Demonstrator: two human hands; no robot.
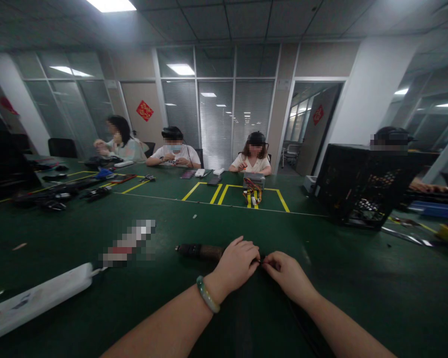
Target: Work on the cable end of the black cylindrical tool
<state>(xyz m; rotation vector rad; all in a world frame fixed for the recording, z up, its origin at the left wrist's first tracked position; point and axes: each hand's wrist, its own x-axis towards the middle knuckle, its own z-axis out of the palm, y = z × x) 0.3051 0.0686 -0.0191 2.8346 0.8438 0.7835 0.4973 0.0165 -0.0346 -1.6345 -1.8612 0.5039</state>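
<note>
My left hand [237, 263] is curled over the right end of a dark cylindrical tool [199, 251] that lies on the green table [134, 308]; a green bracelet sits on that wrist. My right hand [285, 273] pinches a small dark part right beside the left fingertips. A thin dark cable [302, 328] runs from the hands toward me along my right forearm. What exactly the fingers grip is too small to make out.
A white power strip [37, 298] lies at the near left. A black mesh computer case [358, 186] stands at the right. Across the table sit several people, with a power supply and coloured wires [254, 186] inside yellow floor-tape marks, and dark tools at the far left.
</note>
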